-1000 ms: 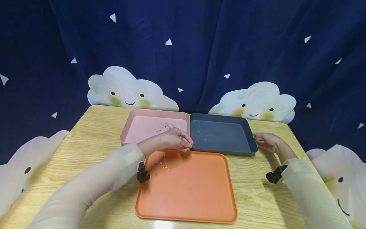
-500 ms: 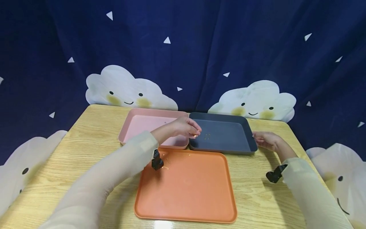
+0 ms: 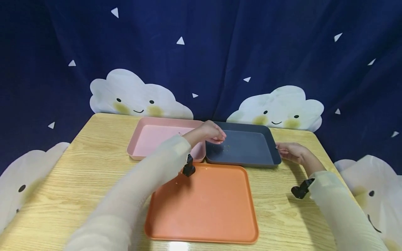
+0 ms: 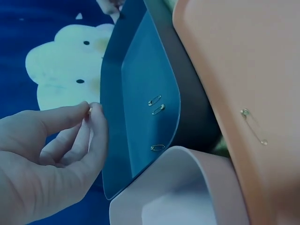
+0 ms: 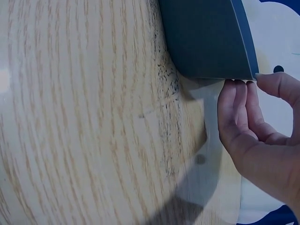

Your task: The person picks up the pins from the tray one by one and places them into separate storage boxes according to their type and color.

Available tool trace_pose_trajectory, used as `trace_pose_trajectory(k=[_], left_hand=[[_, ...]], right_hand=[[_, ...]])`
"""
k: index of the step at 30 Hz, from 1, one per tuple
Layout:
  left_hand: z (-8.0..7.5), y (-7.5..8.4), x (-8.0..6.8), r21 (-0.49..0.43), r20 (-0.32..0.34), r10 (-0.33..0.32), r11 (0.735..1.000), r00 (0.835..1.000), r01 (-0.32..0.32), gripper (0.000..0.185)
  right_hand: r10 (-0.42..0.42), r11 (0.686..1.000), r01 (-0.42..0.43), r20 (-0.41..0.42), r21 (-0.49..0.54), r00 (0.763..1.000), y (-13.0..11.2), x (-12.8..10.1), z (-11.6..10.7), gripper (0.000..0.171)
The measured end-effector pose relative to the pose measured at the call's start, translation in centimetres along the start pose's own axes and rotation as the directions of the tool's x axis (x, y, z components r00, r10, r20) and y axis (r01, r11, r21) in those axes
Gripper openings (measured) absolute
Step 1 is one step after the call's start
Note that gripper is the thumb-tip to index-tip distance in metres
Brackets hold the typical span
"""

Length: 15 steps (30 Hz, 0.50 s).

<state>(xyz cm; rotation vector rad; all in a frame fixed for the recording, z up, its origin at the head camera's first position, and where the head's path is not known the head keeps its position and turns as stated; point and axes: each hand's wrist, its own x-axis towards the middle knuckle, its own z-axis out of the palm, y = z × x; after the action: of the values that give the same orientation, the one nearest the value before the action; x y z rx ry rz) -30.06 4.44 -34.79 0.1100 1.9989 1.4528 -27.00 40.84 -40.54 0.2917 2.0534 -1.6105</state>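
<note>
My left hand (image 3: 214,132) is above the left part of the dark grey-blue tray (image 3: 251,144). Between thumb and forefinger it pinches a tiny gold safety pin (image 4: 90,111), mostly hidden by the fingertips. Lying in that tray are a gold safety pin (image 4: 158,109) and two more like it. At the tray's right side, my right hand (image 3: 292,152) grips the wall, with the thumb (image 5: 276,86) at the rim and the fingers against the outside. A larger open gold safety pin (image 4: 253,127) lies on the orange tray (image 3: 210,209).
A pink tray (image 3: 135,146) adjoins the dark tray on the left, partly covered by my left forearm. In front of both lies the orange tray, on a wooden table (image 3: 94,167). A navy curtain (image 3: 267,42) with clouds hangs behind the table.
My left hand has moved from the orange tray's back edge up and right over the dark tray, carrying a pin. The right hand has stayed at the dark tray's side.
</note>
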Motion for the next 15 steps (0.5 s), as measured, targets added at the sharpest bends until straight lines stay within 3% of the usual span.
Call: trace_pose_trajectory(k=[7, 13, 15], left_hand=[[0.5, 0.5, 1.7, 0.050, -0.041, -0.058, 0.997, 0.997, 0.060, 0.030], [0.6, 1.7, 2.9, 0.194, -0.190, -0.103, 0.971, 0.976, 0.140, 0.025], [0.6, 1.9, 3.9, 0.257, -0.206, -0.119, 0.951, 0.971, 0.171, 0.028]], right_hand=[[0.006, 0.999, -0.005, 0.005, -0.047, 1.000, 0.1, 0.2, -0.2, 0.058], [0.013, 0.997, -0.012, 0.019, -0.077, 1.000, -0.1, 0.1, -0.2, 0.065], [0.012, 0.996, -0.010, 0.018, -0.089, 1.000, 0.0, 0.1, -0.3, 0.066]])
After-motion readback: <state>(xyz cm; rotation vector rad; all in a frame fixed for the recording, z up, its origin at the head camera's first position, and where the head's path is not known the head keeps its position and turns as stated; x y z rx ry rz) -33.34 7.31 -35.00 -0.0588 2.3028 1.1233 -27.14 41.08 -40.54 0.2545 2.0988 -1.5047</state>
